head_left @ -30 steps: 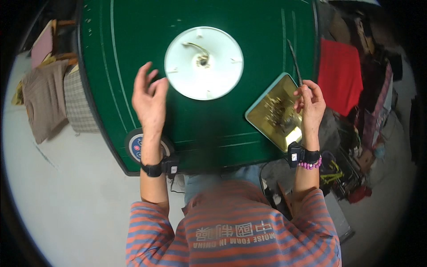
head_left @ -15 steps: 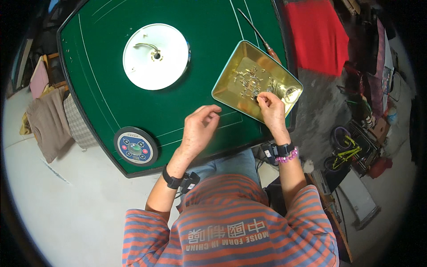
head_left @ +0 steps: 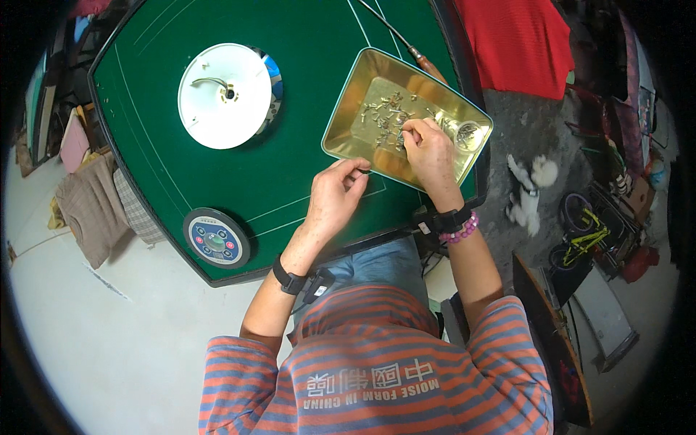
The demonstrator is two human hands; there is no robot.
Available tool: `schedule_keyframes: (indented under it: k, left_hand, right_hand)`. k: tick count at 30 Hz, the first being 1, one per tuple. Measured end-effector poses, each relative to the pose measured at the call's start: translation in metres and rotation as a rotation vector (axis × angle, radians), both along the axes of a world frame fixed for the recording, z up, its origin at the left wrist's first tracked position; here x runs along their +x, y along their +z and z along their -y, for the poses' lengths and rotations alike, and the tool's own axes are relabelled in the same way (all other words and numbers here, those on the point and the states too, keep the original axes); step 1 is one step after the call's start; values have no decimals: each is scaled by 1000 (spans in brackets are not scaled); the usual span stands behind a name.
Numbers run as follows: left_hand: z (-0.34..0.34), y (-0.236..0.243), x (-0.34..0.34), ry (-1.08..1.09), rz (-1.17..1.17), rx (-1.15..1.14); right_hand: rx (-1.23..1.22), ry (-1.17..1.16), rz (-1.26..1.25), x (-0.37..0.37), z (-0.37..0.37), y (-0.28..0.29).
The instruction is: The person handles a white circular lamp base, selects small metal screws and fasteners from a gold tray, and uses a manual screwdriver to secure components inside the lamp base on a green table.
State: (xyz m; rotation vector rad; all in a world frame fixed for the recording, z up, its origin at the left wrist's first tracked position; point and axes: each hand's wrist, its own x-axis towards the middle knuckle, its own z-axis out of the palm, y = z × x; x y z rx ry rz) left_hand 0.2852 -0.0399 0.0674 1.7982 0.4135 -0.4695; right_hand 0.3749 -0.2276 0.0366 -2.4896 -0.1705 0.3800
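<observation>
watching remotely through the head camera, i note the change from a second ago: the slim tool with a wooden handle (head_left: 428,64), then in the right hand (head_left: 433,148), now lies on the green table (head_left: 304,87), just beyond the gold tray (head_left: 373,72). that hand has its fingers pinched low over small metal pieces (head_left: 395,101) inside the tray; whether they grip one, i cannot tell. the left hand (head_left: 333,192), earlier beside the white disc (head_left: 217,109), is now at the tray's near rim, fingers curled, contents hidden. a white dog (head_left: 533,192) has come into view on the floor. count: two hands, one tray, one small round container (head_left: 470,135) within it, one tool, one disc, one round control panel (head_left: 216,239), one dog; metal pieces many, too small to tally.
</observation>
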Motion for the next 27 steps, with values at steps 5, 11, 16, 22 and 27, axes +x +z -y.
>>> schedule_keyframes:
  k: [5,11,16,22,27]
  left_hand:
    - [5,-5,3,-6,12,20]
    - [5,-9,4,-2,11,42]
    - [4,-11,6,-7,11,49]
    - [2,-11,7,5,-3,42]
    - [0,-12,6,5,-17,31]
  right_hand:
    - [16,30,38,-7,-4,-4]
    - [-52,63,92,-9,-1,-5]
    - [-20,98,68,-8,-3,-4]
    - [-133,66,80,-9,-2,-2]
    - [-81,79,61,-13,-10,-10]
